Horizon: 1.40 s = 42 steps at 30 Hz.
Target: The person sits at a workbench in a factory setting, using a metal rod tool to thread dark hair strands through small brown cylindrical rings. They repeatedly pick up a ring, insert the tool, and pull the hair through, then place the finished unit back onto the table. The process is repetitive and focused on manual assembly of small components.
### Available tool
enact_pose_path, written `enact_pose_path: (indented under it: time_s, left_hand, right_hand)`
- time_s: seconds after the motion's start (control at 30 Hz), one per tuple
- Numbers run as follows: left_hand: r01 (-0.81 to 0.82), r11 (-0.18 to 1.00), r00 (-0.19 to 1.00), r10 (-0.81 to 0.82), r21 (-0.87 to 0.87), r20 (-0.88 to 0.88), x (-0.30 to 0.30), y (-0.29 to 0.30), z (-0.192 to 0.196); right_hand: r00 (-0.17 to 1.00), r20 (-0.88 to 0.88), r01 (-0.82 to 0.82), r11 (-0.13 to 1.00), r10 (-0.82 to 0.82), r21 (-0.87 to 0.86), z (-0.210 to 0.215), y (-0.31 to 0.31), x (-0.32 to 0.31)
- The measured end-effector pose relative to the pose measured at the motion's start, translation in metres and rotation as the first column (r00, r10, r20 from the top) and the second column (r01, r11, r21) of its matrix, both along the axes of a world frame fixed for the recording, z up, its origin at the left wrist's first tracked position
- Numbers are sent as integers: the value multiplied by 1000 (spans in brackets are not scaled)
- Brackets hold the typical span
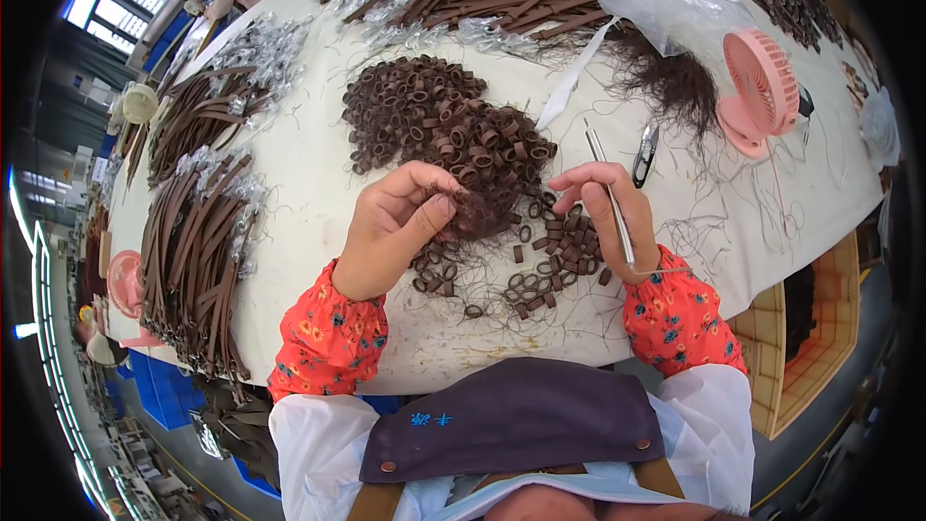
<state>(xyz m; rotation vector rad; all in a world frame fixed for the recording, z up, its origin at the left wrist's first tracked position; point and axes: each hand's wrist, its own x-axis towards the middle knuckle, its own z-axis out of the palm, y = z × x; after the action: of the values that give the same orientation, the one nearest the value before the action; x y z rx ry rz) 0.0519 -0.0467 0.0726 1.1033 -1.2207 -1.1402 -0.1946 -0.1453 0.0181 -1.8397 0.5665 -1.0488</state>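
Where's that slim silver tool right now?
In the head view, the tool is right of centre, in the person's right hand, just right of the heap of brown loops.

- Head view: wide fisheye from above, facing down across the white table [309,222].
- Left hand [384,232] and right hand [638,220] appear close, mid-view.

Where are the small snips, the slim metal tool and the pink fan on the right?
Small snips [643,162], head view: handle.
Slim metal tool [620,224], head view: shaft.
Pink fan [764,79], head view: round head.
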Motion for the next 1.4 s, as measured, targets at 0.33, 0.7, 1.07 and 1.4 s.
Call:
enact_pose_path:
  time_s: [0.33,0.7,1.07,1.4]
  left_hand:
    - [209,973,938,-170,-100,301,-6,62,-26]
    - [-2,997,996,8,-75,84,13,79,-26]
    - [-231,966,967,214,-120,-138,32,80,-13]
    - [-405,914,896,391,-26,-210,37,66,-13]
  right_hand:
    - [978,-54,-205,977,202,-65,-12,17,12]
    - [946,-27,-319,943,323,92,16,37,29]
    - [907,-266,-406,846,327,-346,-1,54,34]
    - [861,-447,-462,741,243,-487,-28,71,40]
